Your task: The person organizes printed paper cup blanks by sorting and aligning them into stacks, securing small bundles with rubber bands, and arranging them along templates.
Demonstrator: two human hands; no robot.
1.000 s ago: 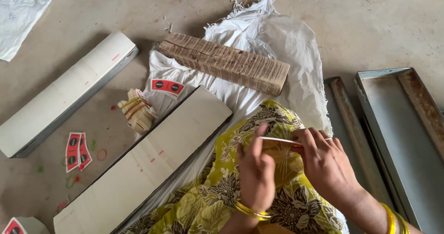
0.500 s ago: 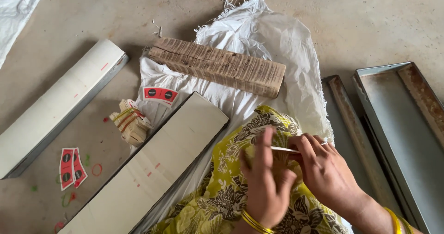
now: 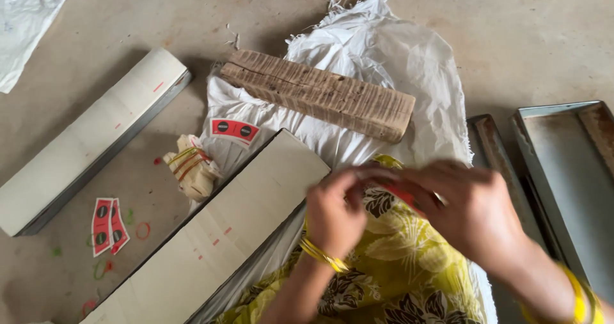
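Just below the wooden block (image 3: 318,94), over yellow floral cloth (image 3: 396,266), the left hand (image 3: 334,214) and right hand (image 3: 470,212) meet, blurred fingers pinching a small red piece (image 3: 403,197) together.

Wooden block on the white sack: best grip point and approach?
Grip the wooden block across its narrow width near the middle, coming from above. It lies flat on the white sack, long and slim, both long edges exposed, clear of both hands.

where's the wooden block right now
In the head view, the wooden block lies upper centre on the white sack, just beyond the left hand and right hand.
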